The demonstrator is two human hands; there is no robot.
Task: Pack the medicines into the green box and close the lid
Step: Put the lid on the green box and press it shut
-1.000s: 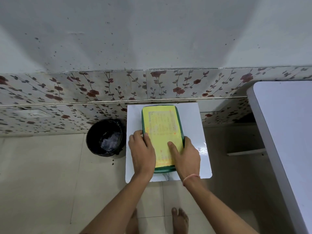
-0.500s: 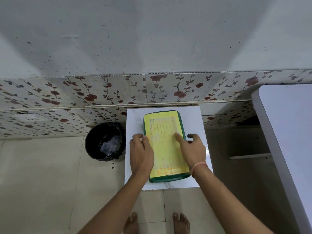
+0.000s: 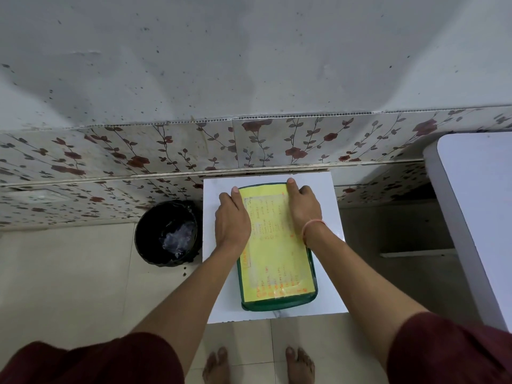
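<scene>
The green box [image 3: 279, 303] lies on a small white table [image 3: 329, 273] with its lid down; a yellow printed sheet [image 3: 274, 259] covers the lid. My left hand [image 3: 232, 217] rests flat on the lid's far left edge, fingers pointing to the wall. My right hand [image 3: 303, 207], with a pink band at the wrist, presses flat on the far right corner. No medicines show outside the box.
A black bin [image 3: 169, 234] with clear plastic inside stands on the floor left of the table. A second white table [image 3: 476, 217] runs along the right. A floral-tiled wall [image 3: 194, 151] is directly behind. My bare feet [image 3: 260, 364] are on the tiled floor below.
Both hands have slid along the lid from its near half toward the far end by the wall. The box sits in the same place on the table.
</scene>
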